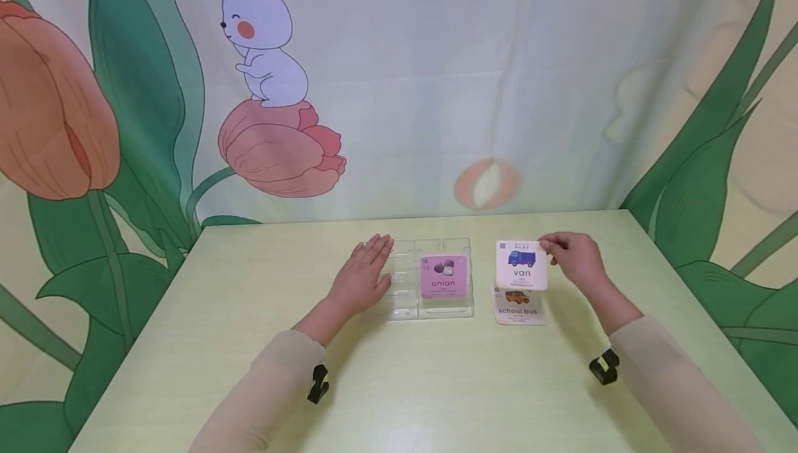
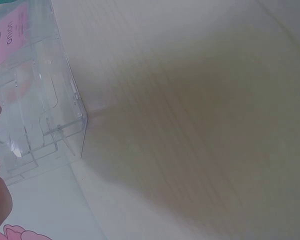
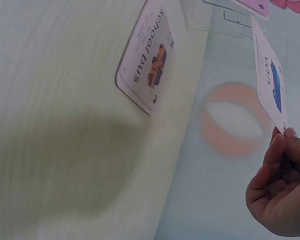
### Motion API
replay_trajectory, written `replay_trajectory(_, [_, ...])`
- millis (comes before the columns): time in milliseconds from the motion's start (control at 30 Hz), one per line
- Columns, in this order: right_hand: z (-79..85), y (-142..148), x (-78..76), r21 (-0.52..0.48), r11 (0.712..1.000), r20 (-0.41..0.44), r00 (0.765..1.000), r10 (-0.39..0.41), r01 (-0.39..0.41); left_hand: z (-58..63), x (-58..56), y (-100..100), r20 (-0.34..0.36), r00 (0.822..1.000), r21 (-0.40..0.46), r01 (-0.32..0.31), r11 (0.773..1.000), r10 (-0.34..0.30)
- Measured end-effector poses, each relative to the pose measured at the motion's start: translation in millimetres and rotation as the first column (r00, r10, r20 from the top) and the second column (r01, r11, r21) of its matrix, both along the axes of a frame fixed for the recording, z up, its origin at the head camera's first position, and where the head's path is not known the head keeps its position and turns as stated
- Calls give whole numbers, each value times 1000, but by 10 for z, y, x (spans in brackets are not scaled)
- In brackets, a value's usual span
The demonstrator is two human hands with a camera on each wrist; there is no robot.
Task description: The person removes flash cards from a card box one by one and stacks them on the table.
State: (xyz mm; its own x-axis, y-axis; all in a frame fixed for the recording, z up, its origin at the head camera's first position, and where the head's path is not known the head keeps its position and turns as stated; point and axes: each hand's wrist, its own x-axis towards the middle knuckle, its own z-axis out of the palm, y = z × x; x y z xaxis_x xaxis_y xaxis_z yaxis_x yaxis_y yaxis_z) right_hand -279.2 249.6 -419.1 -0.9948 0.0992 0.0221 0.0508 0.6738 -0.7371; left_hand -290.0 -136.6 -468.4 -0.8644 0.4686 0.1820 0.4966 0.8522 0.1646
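Note:
Between thumb and fingers, my right hand (image 1: 575, 256) pinches the "van" card (image 1: 521, 264) by its upper right corner. The card shows a blue truck and is raised over the "school bus" card (image 1: 519, 312), which lies on the table and is partly covered in the head view. My left hand (image 1: 363, 274) rests with straight fingers on the left part of a clear plastic tray (image 1: 445, 313). In the tray's right compartment sits a pink "onion" card (image 1: 444, 277). The right wrist view shows the van card (image 3: 270, 75) edge-tilted in the fingertips.
The pale wooden table (image 1: 424, 384) ends at a printed curtain (image 1: 399, 127) with a rabbit and tulips. A black wrist device (image 1: 318, 384) sits by the left sleeve, and another black device (image 1: 604, 367) by the right sleeve.

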Motion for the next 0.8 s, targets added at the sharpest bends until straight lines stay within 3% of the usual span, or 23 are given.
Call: replay_trajectory(800, [-501, 59, -93, 5, 998, 167, 984, 67, -68, 4, 2, -3, -2, 1000, -12, 0, 1000, 0])
